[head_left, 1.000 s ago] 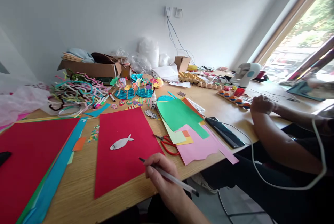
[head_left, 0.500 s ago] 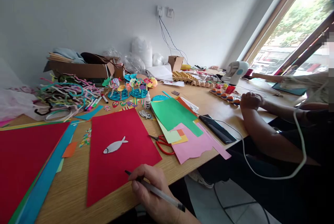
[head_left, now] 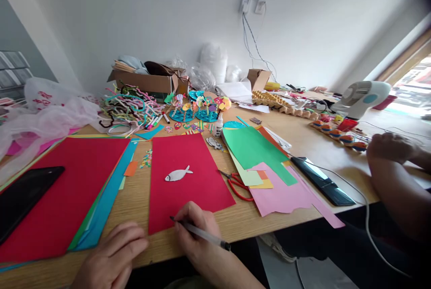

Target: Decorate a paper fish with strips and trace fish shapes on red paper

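Note:
My right hand [head_left: 198, 230] is closed around a pen [head_left: 206, 235] with a clear barrel, its dark tip at the lower edge of a red paper sheet [head_left: 191, 197]. On that sheet lies a white fish cutout [head_left: 177, 174] with a dark eye and gill line. My left hand [head_left: 112, 253] rests at the table's front edge, left of the red sheet, fingers extended and holding nothing. Red-handled scissors [head_left: 239, 187] lie just right of the sheet. A small grey-and-white cutout [head_left: 213, 143] and a glue bottle [head_left: 218, 126] are beyond them.
At left, a phone [head_left: 25, 197] lies on stacked coloured paper [head_left: 90, 163]. Green paper [head_left: 252, 147] and pink paper [head_left: 286, 194] overlap at right. Pipe cleaners [head_left: 131, 107] and blue-based paper crafts [head_left: 182, 114] stand behind. Another person's arm [head_left: 393, 163] rests by a white fan [head_left: 363, 96].
The view has turned left, bringing the phone into sight. My left hand has come into view at the lower left. The pen tip has shifted left along the red sheet's lower edge.

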Motion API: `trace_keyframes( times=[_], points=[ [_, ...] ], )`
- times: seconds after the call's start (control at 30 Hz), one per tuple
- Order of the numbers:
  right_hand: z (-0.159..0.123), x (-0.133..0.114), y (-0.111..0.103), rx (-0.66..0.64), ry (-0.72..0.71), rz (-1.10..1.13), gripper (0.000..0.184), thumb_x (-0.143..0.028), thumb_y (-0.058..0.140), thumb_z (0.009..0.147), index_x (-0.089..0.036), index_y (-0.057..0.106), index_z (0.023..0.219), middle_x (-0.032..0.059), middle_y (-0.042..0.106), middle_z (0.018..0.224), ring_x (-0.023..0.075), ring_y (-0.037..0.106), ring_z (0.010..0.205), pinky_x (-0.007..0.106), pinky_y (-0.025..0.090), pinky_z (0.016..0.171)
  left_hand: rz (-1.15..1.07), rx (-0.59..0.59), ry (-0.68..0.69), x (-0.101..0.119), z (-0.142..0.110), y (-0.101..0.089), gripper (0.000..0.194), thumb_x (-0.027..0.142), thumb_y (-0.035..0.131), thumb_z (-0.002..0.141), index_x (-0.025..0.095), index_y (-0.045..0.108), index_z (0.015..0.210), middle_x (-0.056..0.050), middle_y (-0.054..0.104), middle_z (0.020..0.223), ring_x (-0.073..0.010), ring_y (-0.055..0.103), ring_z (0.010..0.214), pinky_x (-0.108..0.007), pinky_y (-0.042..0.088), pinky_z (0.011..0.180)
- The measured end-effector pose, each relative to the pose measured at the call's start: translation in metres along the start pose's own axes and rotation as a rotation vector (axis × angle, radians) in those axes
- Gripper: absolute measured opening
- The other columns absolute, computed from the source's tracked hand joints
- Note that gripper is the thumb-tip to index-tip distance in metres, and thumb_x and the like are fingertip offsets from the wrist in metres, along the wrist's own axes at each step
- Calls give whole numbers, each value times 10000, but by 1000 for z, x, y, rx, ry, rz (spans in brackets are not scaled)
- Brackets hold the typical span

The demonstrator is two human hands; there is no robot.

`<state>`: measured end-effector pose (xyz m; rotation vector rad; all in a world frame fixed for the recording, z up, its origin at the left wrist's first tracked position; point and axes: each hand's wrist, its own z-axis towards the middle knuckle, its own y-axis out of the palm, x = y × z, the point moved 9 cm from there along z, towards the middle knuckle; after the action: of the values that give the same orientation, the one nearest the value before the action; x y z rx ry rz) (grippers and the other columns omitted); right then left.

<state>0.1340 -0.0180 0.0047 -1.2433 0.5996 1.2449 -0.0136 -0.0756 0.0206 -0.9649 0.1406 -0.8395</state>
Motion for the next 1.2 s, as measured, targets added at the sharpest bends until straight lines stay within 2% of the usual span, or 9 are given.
trace_keyframes(
  times=[0.1,0.2,0.37,0.63,0.87,1.2],
  points=[
    [3,-1,11,-65,11,1,106,-97,486,751,-195,526,758,-69,477,571,64,409,484,150,307,476,50,-23,31,5,14,1,413,29,365,766,243,578,1047,-4,633,1020,-123,563,994,-167,446,881],
    [6,-1,16,-76,17,-16,121,-94,473,740,-190,542,767,-56,505,587,73,434,501,160,323,495,80,-74,56,7,15,9,457,24,386,721,231,577,1080,-8,642,1033,-127,574,994,-168,448,888],
    [10,1,18,-45,23,-66,109,-102,473,724,-181,545,745,-50,511,565,79,438,479,173,333,503,63,-126,-23,-1,10,21,503,6,379,692,234,589,1089,-9,642,1041,-137,578,1000,-195,461,889],
    [4,-7,16,-76,-44,-73,105,-114,471,772,-190,541,792,-34,572,639,83,503,538,162,355,533,43,-136,-51,0,8,22,557,-23,358,681,238,560,1130,-3,624,1033,-132,561,988,-215,462,888],
    [8,-2,13,-32,13,-127,108,-96,478,731,-189,529,750,-36,588,607,86,521,517,155,360,512,80,-147,-73,-2,4,28,627,-41,339,679,251,531,1200,-10,607,1063,-151,541,1012,-267,457,914],
    [7,5,20,-93,46,-148,97,-134,489,768,-200,561,772,-26,605,630,99,533,530,170,372,517,27,-151,-100,-2,6,28,625,-44,335,692,258,550,1195,-21,606,1032,-162,544,986,-280,482,880]
  ],
)
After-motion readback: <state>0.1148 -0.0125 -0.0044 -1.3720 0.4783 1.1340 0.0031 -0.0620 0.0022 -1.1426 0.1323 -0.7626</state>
